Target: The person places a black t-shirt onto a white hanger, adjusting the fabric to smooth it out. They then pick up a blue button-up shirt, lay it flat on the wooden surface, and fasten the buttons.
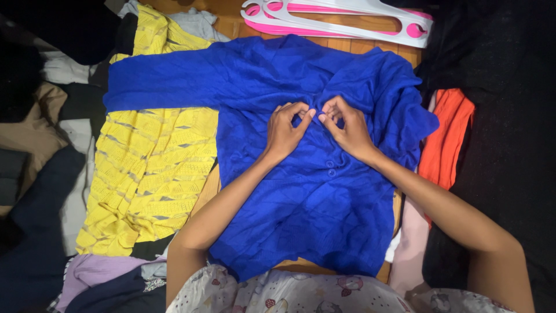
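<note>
flanking blue cardigan (301,191): yellow knit (150,168), orange cloth (446,139)

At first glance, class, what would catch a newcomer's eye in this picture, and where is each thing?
The bright blue cardigan spread flat in the middle draws the eye first, with the left hand and right hand pinching its front at a button. To its left lies a yellow knitted garment. At the top edge rest pink and white hangers, and an orange cloth sits at right.
</note>
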